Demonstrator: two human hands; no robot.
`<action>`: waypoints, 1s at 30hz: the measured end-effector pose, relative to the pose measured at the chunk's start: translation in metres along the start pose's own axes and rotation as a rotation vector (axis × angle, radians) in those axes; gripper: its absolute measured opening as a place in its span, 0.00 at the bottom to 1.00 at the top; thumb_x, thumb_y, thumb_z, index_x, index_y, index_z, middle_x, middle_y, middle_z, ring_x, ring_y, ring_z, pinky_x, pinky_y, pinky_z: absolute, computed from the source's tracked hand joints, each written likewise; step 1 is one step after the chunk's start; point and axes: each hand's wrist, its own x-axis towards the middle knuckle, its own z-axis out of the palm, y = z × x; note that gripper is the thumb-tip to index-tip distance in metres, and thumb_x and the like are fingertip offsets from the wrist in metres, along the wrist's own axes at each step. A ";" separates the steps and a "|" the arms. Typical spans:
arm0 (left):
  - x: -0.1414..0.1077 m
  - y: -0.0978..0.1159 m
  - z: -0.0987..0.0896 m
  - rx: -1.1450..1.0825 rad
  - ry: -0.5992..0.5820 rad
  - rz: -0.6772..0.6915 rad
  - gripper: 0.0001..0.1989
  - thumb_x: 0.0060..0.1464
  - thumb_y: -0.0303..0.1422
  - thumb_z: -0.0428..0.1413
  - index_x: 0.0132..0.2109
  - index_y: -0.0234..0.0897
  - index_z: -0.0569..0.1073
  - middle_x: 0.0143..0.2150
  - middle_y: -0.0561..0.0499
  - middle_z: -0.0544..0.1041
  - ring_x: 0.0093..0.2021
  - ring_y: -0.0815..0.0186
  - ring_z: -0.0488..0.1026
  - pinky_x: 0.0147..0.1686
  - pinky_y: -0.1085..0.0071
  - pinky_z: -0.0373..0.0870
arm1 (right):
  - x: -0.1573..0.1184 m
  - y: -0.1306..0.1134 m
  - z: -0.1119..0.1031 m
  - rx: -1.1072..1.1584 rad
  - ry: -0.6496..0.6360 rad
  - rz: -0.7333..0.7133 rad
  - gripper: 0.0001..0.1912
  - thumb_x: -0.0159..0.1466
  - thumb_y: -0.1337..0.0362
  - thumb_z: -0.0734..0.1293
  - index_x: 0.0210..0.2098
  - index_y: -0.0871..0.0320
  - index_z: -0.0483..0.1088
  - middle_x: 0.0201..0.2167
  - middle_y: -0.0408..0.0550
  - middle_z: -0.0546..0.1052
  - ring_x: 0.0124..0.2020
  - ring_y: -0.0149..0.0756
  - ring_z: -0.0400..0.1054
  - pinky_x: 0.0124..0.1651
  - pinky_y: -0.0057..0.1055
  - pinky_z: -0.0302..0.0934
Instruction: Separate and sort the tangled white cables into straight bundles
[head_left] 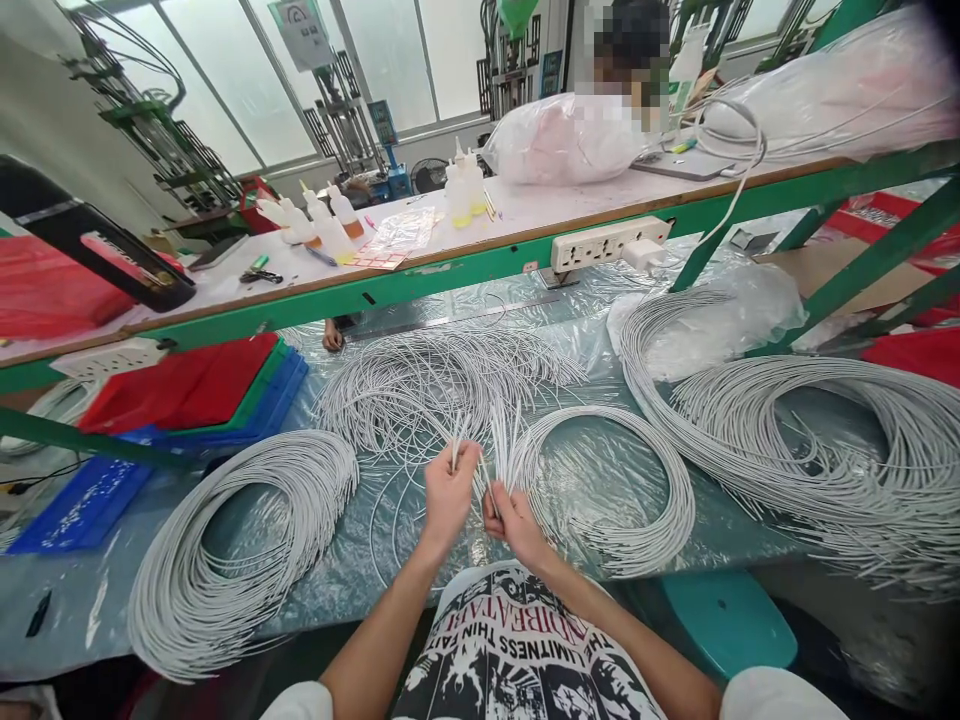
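Note:
My left hand (452, 488) is closed around the ends of a few thin grey-white cables, which poke up past the fingers. Just right of it, my right hand (517, 522) grips a bundle of cable ends (508, 440) fanning upward. That bundle seems to run into a coil of cable (679, 480) lying to the right. Beyond both hands spreads a loose, tangled pile of cables (427, 375). The fingers hide exactly how many ends each hand holds.
A thick cable coil (247, 550) lies at left, larger coils (825, 440) at right. Red, green and blue trays (187, 385) stand at back left. Across the back runs a green-edged shelf (442, 268) with bottles and a power strip (607, 243). Another person's hand (333, 336) shows beneath.

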 end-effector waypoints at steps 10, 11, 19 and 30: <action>0.011 0.004 -0.002 -0.049 -0.066 -0.016 0.18 0.52 0.47 0.58 0.34 0.33 0.74 0.19 0.60 0.54 0.20 0.76 0.47 0.19 0.76 0.46 | -0.003 0.010 0.003 -0.085 -0.060 -0.090 0.29 0.63 0.39 0.59 0.22 0.57 0.55 0.17 0.35 0.49 0.17 0.23 0.39 0.22 0.27 0.34; 0.008 0.004 -0.001 -0.043 -0.073 -0.023 0.18 0.52 0.46 0.59 0.32 0.33 0.73 0.20 0.60 0.54 0.20 0.76 0.47 0.20 0.76 0.46 | -0.003 0.009 0.003 -0.081 -0.053 -0.096 0.29 0.63 0.39 0.59 0.22 0.57 0.55 0.17 0.35 0.49 0.17 0.23 0.39 0.22 0.27 0.34; 0.003 -0.002 -0.002 0.024 -0.011 -0.016 0.17 0.53 0.45 0.58 0.30 0.33 0.73 0.19 0.58 0.57 0.20 0.75 0.49 0.20 0.76 0.47 | -0.006 0.005 0.004 -0.165 -0.090 -0.123 0.28 0.64 0.40 0.57 0.22 0.57 0.53 0.17 0.36 0.48 0.19 0.24 0.40 0.23 0.28 0.35; -0.003 0.001 -0.005 0.054 -0.092 -0.005 0.18 0.56 0.45 0.56 0.28 0.35 0.65 0.21 0.59 0.54 0.21 0.75 0.49 0.21 0.76 0.48 | -0.007 0.003 0.002 -0.385 -0.106 -0.165 0.30 0.66 0.40 0.55 0.19 0.58 0.54 0.17 0.38 0.52 0.19 0.25 0.45 0.23 0.26 0.41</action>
